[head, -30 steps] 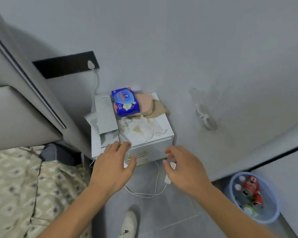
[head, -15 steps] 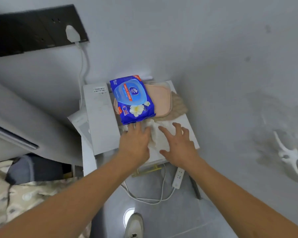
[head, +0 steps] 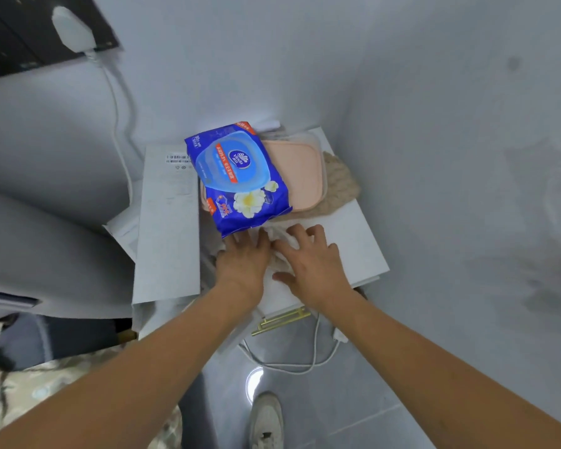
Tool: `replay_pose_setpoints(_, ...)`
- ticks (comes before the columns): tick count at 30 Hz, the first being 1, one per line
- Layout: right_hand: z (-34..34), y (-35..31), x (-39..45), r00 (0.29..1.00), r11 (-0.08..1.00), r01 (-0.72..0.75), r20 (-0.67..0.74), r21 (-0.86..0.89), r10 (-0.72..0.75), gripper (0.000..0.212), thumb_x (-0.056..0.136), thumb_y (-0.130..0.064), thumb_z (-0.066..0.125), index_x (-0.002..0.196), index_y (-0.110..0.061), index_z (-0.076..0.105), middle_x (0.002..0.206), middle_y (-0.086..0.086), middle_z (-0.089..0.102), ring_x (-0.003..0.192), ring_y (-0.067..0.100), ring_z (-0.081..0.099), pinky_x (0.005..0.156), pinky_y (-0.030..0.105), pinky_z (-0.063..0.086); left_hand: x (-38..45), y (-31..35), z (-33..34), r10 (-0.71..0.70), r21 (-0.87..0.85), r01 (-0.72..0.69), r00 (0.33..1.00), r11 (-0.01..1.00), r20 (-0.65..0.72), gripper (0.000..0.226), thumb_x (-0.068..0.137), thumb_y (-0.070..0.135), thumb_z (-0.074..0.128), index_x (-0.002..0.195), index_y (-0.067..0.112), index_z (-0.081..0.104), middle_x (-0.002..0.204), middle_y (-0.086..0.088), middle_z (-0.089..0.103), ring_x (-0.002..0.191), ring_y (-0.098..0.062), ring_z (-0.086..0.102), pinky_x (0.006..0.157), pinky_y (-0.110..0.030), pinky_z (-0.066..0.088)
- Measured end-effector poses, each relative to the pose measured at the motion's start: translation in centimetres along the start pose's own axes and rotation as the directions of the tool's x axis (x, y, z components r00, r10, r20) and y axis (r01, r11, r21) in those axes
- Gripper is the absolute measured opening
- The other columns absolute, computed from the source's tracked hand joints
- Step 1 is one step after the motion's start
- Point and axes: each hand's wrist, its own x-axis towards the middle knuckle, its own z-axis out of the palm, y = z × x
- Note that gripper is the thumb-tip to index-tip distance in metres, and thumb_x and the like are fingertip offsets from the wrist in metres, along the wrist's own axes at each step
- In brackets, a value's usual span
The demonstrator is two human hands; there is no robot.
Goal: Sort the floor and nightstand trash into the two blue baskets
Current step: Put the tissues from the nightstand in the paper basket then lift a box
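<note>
Head view: both hands press on the crumpled white tissues [head: 280, 244] on the nightstand [head: 353, 241]. The left hand [head: 243, 260] and right hand [head: 311, 264] lie flat with fingers spread, not holding anything yet. No blue basket shows, so sorting looks unfinished. A wipes pack [head: 240, 176] and wall crowd close.

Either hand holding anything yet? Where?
Both hands, left and right, press on the crumpled tissues atop the nightstand; whether they're gripped cannot be told.
</note>
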Motion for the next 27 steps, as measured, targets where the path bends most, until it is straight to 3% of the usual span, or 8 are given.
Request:
replay_pose_setpoints(6,0.9,1.4,-0.6,0.993,0.998,0.003,-0.121,0.065,0.005,0.035,0.084,-0.02,0.077,0.115,-0.017,0.06,0.108,0.012,0.056,0.089,0.033,0.053,0.05,0.031,0.033,0.2,-0.1,0.2,0.044,-0.041,-0.046,0.998,0.998,-0.044,0.068,0.087,0.007,0.071,0.144,0.013,0.033,0.144,-0.017,0.035,0.132,-0.038,0.042,0.086,-0.041,0.055)
replay_pose_setpoints(13,-0.2,3.8,-1.5,0.976,0.964,-0.086,-0.172,0.25,0.131,0.023,0.083,0.003,0.069,0.1,-0.009,0.058,0.086,0.01,0.052,0.074,0.03,0.052,0.055,0.034,0.039,-0.8,1.3,0.3,0.165,-0.151,-0.191,0.972,0.97,-0.167,0.04,0.087,0.0,0.064,0.124,0.013,0.056,0.133,-0.009,0.045,0.121,-0.031,0.044,0.08,-0.04,0.053)
replay_pose_setpoints(19,-3.4,4.4,-3.3,0.922,0.903,-0.099,-0.302,0.419,0.241,0.02,0.088,-0.001,0.069,0.098,-0.013,0.058,0.091,0.006,0.054,0.078,0.027,0.054,0.064,0.045,0.05,-3.2,0.3,1.3,0.196,-0.286,-0.339,0.881,0.896,-0.431,0.029,0.073,-0.011,0.069,0.092,0.012,0.065,0.106,-0.004,0.057,0.098,-0.026,0.049,0.063,-0.039,0.051)
replay_pose_setpoints(27,-4.9,2.9,-10.2,0.937,0.912,-0.047,-0.298,0.407,0.181,0.022,0.085,-0.003,0.071,0.095,-0.015,0.056,0.089,0.003,0.052,0.08,0.029,0.054,0.066,0.046,0.049,-10.1,2.4,2.3,0.169,-0.362,-0.399,0.834,0.842,-0.526,0.032,0.068,-0.011,0.068,0.077,0.015,0.053,0.093,0.0,0.05,0.085,-0.023,0.043,0.054,-0.04,0.046)
